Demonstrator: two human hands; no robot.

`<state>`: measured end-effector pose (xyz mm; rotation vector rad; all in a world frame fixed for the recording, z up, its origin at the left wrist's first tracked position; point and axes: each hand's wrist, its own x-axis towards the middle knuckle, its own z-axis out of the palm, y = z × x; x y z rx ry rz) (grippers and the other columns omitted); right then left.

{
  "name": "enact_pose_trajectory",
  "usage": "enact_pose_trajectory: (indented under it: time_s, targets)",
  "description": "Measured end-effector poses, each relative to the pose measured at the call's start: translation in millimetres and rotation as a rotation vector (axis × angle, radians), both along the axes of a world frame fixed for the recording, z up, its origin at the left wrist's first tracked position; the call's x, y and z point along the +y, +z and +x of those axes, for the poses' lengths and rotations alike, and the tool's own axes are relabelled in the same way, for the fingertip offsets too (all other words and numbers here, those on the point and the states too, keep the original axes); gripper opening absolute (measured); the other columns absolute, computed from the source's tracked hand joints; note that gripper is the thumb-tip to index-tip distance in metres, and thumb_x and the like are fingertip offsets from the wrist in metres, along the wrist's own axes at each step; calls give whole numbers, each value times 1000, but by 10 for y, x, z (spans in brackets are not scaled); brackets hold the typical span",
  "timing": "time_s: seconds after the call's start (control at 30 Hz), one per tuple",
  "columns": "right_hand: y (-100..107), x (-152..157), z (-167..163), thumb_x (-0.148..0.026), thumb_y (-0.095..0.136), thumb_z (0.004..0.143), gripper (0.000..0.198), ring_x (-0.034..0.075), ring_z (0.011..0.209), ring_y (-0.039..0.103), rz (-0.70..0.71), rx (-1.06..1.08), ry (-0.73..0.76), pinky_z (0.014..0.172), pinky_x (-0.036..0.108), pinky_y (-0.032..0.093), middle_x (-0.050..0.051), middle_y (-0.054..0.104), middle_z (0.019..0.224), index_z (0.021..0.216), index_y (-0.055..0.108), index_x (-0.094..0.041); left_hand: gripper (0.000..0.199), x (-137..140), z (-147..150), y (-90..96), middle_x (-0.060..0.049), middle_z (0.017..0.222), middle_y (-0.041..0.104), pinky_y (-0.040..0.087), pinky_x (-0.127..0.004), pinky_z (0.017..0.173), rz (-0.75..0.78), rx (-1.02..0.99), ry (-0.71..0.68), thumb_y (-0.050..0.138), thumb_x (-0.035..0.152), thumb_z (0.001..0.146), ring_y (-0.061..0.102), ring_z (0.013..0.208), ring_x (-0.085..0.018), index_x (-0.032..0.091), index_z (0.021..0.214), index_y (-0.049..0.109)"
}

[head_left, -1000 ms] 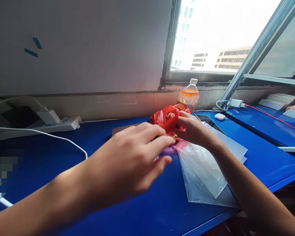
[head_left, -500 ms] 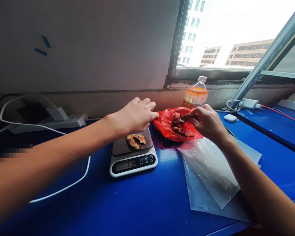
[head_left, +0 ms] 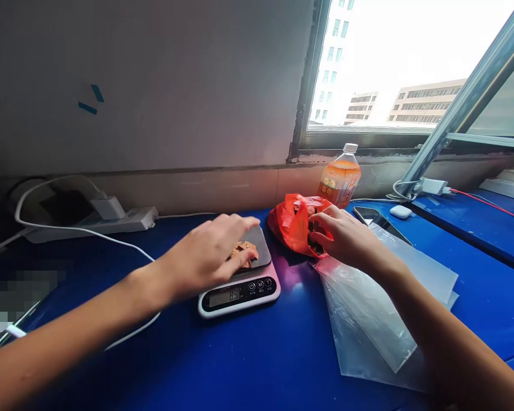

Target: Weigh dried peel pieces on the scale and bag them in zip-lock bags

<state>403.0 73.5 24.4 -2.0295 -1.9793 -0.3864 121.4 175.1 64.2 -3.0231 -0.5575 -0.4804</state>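
The brown pieces (head_left: 243, 249) lie on the platform of a small kitchen scale (head_left: 240, 285), which stands on a blue table (head_left: 240, 365) near its middle. The left hand (head_left: 205, 257) rests over them, fingers loosely curled and touching the pieces; I cannot tell if it pinches one. The right hand (head_left: 342, 234) reaches into the red plastic bag (head_left: 293, 222) just right of the scale, fingers bent inside its opening, so their grip is hidden.

The table is against a grey wall, and a window on the right shows bright buildings outside. Behind the bag stands an orange drink bottle (head_left: 340, 177). Clear plastic bags (head_left: 377, 308) lie flat under the right forearm. A white power strip (head_left: 89, 220) with a charger and a white cable (head_left: 81, 231) is at the left, near the wall.

Half a second ago the left hand was raised beyond the scale with fingers stretched, and the right hand held a dark piece above the open bag. Now the left hand is down on the platform, and the right hand is lower, in the bag.
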Motion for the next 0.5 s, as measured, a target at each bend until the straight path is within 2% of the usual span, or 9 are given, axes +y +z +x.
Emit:
enact_pose_trajectory:
  time_s: [0.07,0.13,0.23,0.37,0.43,0.5]
  targets:
    - [57,-44,-55,-31,55,93,22,26,109,60,-23,3,18,87,37,51,13,62,119,108,66,-20,40,-26,-59,-157,-11,133,61,50,-42,96,31,96,-75,46,27,96,58,121,-28,21,135,52]
    - [119,-85,-102,-31,54,94,21,25,104,61,-60,18,22,84,36,51,12,64,115,107,66,-20,38,17,-94,-267,-10,138,58,50,-44,98,55,173,-125,41,24,98,57,124,-29,25,132,57]
    - [198,-126,-163,-28,54,94,17,23,93,62,-144,41,43,78,35,50,9,68,103,103,66,-20,39,184,-139,-325,-8,139,58,50,-43,101,27,193,-146,35,25,100,57,125,-27,28,129,61]
    - [238,-148,-278,-22,50,95,16,21,87,61,-158,75,110,76,33,48,8,67,95,90,65,-19,40,292,-154,-264,-10,144,53,45,-47,106,-6,131,-53,36,27,98,52,130,-28,27,130,60]
    - [209,-151,-366,-20,51,95,15,20,88,61,-115,97,137,78,32,48,9,66,97,91,65,-18,41,191,-80,-187,-11,146,50,42,-50,109,-28,7,12,38,33,98,49,132,-29,26,136,55]
    - [147,-146,-458,-16,51,93,15,20,90,61,-90,108,225,79,31,48,9,65,100,97,65,-18,45,11,67,-92,-11,144,49,42,-48,109,-61,-162,38,41,41,98,48,131,-27,26,141,47]
